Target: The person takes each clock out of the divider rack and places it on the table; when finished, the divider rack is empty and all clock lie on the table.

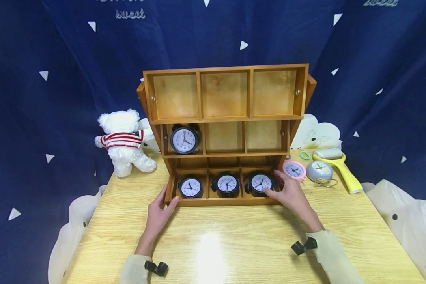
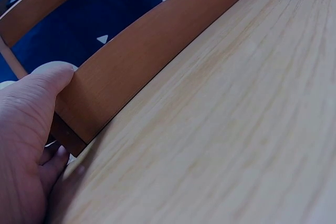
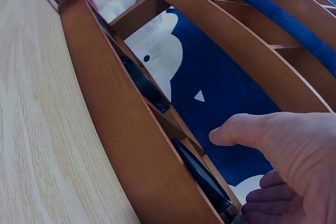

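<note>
A three-tier wooden shelf with square compartments stands on the table. My left hand grips the left front corner of its bottom tier, thumb at the top of the front board and fingers round the side. Three black alarm clocks lie face up in the bottom tier: a left one, a middle one and a right one. My right hand is at the right end, thumb held out over the right clock's edge, fingers by the side wall. Another black alarm clock stands in the middle tier's left compartment.
A white teddy bear in a striped sweater sits left of the shelf. At the right lie a pink clock, a grey clock, a green ring, glasses and a yellow-handled roller. A blue curtain hangs behind.
</note>
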The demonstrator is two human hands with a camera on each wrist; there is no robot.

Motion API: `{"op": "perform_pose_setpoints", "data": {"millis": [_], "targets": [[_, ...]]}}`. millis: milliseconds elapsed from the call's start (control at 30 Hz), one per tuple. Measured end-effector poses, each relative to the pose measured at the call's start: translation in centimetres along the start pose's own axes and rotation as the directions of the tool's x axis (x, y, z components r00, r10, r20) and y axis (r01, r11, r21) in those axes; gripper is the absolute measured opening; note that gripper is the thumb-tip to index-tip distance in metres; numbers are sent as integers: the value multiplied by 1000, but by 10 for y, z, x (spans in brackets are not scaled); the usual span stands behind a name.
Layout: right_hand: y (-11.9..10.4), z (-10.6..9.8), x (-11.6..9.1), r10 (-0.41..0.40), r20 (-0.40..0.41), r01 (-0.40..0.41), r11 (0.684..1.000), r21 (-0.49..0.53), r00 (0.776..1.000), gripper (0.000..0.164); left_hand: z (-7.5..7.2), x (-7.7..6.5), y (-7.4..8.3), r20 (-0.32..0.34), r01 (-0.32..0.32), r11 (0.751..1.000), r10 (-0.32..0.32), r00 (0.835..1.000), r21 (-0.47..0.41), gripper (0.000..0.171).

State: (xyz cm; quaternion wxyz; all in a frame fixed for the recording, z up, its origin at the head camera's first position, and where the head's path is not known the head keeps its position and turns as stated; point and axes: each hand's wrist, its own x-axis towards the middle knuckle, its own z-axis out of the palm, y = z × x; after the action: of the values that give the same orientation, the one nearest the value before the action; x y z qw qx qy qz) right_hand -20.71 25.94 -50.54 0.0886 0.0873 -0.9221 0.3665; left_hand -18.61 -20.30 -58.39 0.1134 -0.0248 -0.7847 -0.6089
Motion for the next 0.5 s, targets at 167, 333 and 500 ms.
{"op": "perform_pose_setpoints", "data": {"millis": [167,333,500], "targets": [[-1,4,3,12,31,-12,1000,-13,999,86,0,0,3,-1,15,1000,-15,1000,27,74],[-2,8,6,21,50,-19,999,-36,999,89,0,-1,4,-1,31,999,-31,1000,35,75],[-5,11,9,17,67,-14,999,-52,998,91,0,-1,3,-3,26,999,-26,1000,38,75]]}}
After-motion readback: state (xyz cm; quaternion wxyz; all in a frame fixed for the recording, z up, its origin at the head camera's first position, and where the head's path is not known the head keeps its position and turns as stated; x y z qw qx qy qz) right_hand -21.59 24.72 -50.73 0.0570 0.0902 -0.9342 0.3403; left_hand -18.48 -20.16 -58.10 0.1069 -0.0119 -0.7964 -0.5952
